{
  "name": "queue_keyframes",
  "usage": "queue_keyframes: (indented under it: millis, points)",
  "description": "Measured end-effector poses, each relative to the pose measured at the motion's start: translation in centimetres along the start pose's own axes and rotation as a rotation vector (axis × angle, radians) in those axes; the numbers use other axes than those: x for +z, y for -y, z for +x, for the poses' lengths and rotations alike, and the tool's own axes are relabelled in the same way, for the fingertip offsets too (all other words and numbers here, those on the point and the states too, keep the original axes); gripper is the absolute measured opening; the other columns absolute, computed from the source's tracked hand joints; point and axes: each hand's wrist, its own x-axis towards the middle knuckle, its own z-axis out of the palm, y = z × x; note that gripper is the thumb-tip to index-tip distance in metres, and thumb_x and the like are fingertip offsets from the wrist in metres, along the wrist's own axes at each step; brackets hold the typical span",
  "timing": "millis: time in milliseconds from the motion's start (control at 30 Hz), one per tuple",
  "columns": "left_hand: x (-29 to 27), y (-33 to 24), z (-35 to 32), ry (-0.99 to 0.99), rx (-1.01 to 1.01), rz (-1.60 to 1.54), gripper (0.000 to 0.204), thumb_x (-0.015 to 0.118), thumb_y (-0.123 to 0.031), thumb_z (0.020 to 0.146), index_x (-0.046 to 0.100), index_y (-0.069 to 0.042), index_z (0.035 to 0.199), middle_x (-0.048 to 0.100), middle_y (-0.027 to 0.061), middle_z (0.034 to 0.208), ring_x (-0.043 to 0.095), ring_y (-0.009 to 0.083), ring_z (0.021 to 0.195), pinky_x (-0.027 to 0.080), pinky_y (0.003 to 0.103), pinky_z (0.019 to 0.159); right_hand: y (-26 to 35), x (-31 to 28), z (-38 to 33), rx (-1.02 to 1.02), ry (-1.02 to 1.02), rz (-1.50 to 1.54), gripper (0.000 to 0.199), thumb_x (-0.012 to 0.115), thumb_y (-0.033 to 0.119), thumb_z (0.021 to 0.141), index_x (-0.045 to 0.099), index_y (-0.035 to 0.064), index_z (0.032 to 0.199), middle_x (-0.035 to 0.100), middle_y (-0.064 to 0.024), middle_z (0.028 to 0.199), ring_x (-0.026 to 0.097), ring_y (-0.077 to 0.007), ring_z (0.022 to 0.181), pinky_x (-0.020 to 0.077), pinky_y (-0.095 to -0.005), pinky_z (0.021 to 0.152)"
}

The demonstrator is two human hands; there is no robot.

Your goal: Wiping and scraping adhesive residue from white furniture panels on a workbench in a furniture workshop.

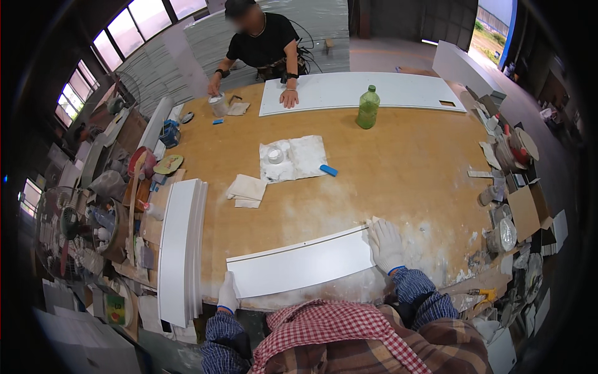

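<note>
A long white panel [302, 262] lies at the near edge of the worktable, with a groove along its far side. Its left end is held by my left hand [228, 293], in a white glove, the fingers against the edge. At the opposite end my right hand [387, 245], gloved too, closes over the panel's corner. Something small and pale shows at its fingertips; I cannot tell what. Beyond the panel are folded beige sheets [246, 190] and a white dusty cloth [306, 156] bearing a small white tub [275, 155] and a blue block [328, 170].
Several white panels [176, 252] are stacked at the left. Across the wooden table [423, 168], a co-worker [265, 43] rests one hand on a large white board [336, 93] and touches a container [218, 105]. A green bottle [368, 109] stands nearby. Clutter lines both sides.
</note>
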Motion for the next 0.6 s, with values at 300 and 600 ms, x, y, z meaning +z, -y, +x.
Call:
queue_keyframes:
  millis: [300,600]
  points:
    - [-1.2,1.4,1.8,-0.168,0.292,0.228,0.066,0.050,-0.054,0.108,0.069,0.006,0.124,0.072,0.0098,0.111,0.066,0.0195,0.097,0.053,0.034,0.085,1.3,-1.5,1.0,0.065,0.203,0.098,0.055,0.059,0.023,0.100,0.052,0.0006,0.150,0.050,-0.0236,0.152,0.043,-0.0442,0.142,0.0317,-0.0518,0.121]
    - [-0.5,1.3,1.8,-0.276,0.275,0.267,0.061,0.055,-0.052,0.106,0.070,0.006,0.119,0.073,0.0088,0.107,0.068,0.0195,0.098,0.053,0.034,0.086,0.3,-0.2,0.6,-0.090,-0.008,-0.020,0.055,0.062,0.022,0.094,0.053,-0.0020,0.143,0.055,-0.0232,0.133,0.048,-0.0449,0.126,0.0338,-0.0544,0.114]
